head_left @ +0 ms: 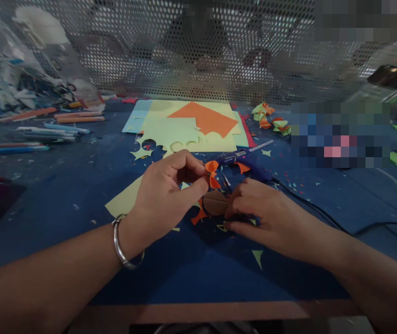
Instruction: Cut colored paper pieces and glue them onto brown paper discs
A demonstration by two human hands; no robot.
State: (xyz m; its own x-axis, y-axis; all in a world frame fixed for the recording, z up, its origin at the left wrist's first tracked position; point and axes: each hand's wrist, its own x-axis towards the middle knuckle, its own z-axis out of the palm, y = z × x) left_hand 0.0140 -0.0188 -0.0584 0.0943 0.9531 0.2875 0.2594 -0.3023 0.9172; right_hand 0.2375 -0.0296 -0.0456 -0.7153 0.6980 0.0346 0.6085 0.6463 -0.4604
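My left hand [169, 190], with a metal bangle [124, 246] on the wrist, pinches small curled orange paper pieces [212, 174] between thumb and fingers above the blue table [62, 195]. My right hand [264, 213] has its fingers closed on a brown cardboard piece [215, 202] with orange paper bits at its edge. The two hands almost touch. A blue glue gun [250, 164] lies just behind them, its black cord [323, 215] running off to the right.
Pale yellow sheets with cut-out shapes [174, 134] and an orange sheet [205, 118] lie further back. Pens and pencils [52, 127] lie at the left, folded green and orange paper bits [271, 120] at the right. A perforated metal screen [184, 55] closes the back. Paper scraps litter the table.
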